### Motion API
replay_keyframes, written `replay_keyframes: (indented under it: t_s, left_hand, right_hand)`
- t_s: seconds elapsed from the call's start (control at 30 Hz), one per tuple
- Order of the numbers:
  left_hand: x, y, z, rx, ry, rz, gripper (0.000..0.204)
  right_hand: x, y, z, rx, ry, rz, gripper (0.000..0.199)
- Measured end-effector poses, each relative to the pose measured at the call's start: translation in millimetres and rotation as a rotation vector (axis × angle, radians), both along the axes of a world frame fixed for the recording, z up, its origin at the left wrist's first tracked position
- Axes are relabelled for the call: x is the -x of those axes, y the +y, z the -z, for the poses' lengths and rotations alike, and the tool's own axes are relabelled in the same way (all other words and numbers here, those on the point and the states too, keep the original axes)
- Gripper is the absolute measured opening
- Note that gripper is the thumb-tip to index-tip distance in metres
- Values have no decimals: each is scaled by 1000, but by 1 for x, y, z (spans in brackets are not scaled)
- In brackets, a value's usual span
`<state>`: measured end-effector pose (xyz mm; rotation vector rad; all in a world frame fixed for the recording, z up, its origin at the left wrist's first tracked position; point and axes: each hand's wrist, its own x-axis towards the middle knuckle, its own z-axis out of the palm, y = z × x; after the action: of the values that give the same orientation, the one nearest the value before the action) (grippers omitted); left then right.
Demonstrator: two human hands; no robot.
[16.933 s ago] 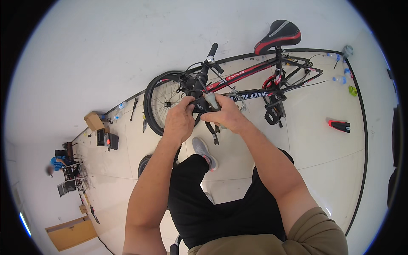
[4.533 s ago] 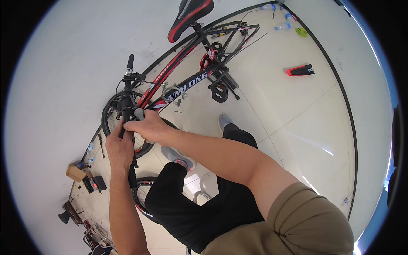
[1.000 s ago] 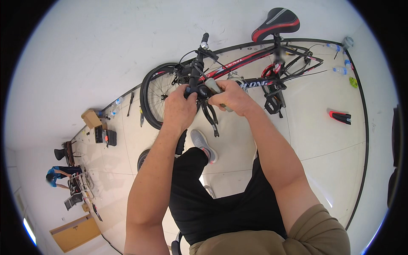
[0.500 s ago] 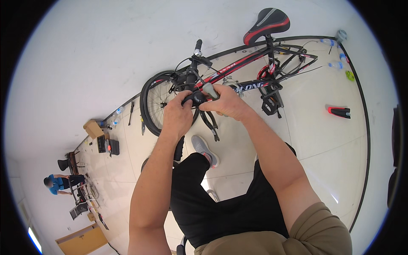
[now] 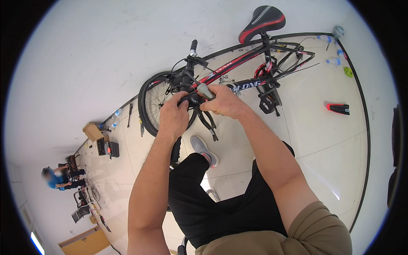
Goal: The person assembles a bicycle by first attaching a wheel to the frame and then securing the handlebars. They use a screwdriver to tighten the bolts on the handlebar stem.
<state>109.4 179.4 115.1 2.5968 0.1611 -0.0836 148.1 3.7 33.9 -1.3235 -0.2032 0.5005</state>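
Clutter sits far left: a person in blue (image 5: 53, 178) by a rack, then a cardboard box (image 5: 92, 131) and a dark toolbox (image 5: 112, 149) on the floor near the wall. Next comes the bicycle's front wheel (image 5: 149, 106), standing upright. Left hand (image 5: 173, 119) is closed around the near handlebar end (image 5: 190, 99), fingers curled over the black grip there. Right hand (image 5: 225, 101) is closed on a small grey part (image 5: 204, 90) at the same bar end, pinched between thumb and fingers. Compared with half a second ago, both hands hold the same spot; only the view has shifted slightly, so the work at the bar end appears unfinished. Seventeen seconds back the hold was alike. Further right stand the black-and-red saddle (image 5: 262, 19), a pedal (image 5: 267, 104), and a red-and-black tool (image 5: 338, 108) lying on the floor.
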Motion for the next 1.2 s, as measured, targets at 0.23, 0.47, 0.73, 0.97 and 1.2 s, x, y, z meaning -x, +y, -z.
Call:
replay_keyframes:
  t_s: [0.23,0.47,0.73,0.97,1.2]
  left_hand:
    - [1,0,0,15,-7,11,28]
    - [0,-5,-4,13,-7,23,27]
    - [-2,2,2,-7,-14,31,29]
    - [-2,4,5,23,-16,12,29]
    - [-3,5,8,11,-33,20,28]
  right_hand:
    - [0,1,-1,38,-9,4,29]
    - [-3,8,17,77,-165,56,37]
    - [2,11,14,37,-162,64,40]
    - [4,10,9,-135,90,47,24]
    - [3,5,6,-120,68,15,24]
